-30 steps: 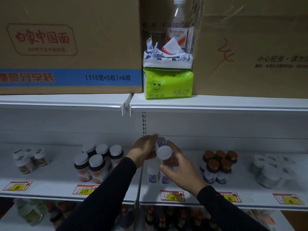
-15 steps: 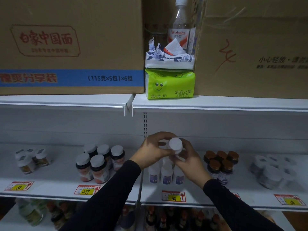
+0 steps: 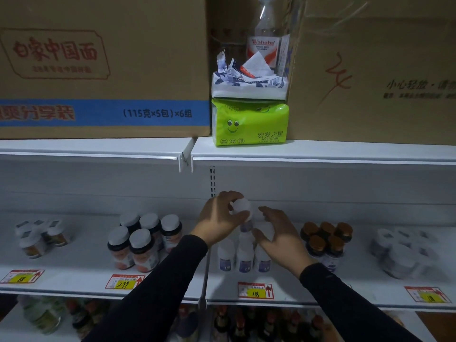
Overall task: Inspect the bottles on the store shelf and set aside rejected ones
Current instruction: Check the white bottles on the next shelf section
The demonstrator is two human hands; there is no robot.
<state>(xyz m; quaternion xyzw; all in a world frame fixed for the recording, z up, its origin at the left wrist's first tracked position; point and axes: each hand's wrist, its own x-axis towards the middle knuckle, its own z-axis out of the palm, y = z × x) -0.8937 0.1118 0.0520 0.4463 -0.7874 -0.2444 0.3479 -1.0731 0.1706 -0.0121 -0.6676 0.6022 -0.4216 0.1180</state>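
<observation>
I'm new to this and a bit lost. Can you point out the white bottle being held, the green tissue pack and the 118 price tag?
white bottle (image 3: 241,206), head view, on its white cap.
green tissue pack (image 3: 249,123), head view, on its front face.
118 price tag (image 3: 255,290), head view, on its yellow patch.

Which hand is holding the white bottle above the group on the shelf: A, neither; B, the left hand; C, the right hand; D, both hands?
B: the left hand grips the white bottle, while the right hand hangs beside it with fingers loosely curled.

The left hand (image 3: 219,218) hides most of the held white bottle (image 3: 243,209); its label is unreadable.
</observation>
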